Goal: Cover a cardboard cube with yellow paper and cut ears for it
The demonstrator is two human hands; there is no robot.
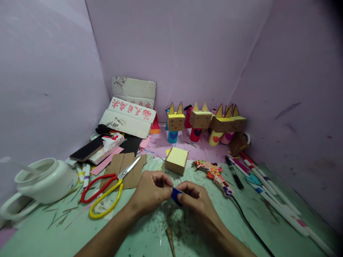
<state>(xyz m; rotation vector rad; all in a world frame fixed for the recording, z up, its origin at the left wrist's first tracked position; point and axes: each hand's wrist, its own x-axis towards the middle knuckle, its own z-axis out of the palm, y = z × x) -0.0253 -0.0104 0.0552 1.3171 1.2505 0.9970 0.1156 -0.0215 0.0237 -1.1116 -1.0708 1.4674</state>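
My left hand (150, 192) and my right hand (197, 200) meet at the middle of the green table, pinching a small blue piece of paper (176, 196) between their fingertips. Just beyond the fingers stands a small cardboard box with a yellow top (177, 160). Scissors with one red and one yellow handle (108, 191) lie to the left of my left hand, on flat brown cardboard pieces (125, 166). A patterned glue gun (215, 173) lies to the right of the box, its black cord (249, 225) running past my right forearm.
Several cardboard animal figures (203, 121) on coloured paper tubes stand at the back. Marker pens (268, 189) lie in a row at right. A white pot (44, 182) sits at left, with a phone (87, 149) and folded printed cardboard (128, 116) behind it. Paper scraps litter the table.
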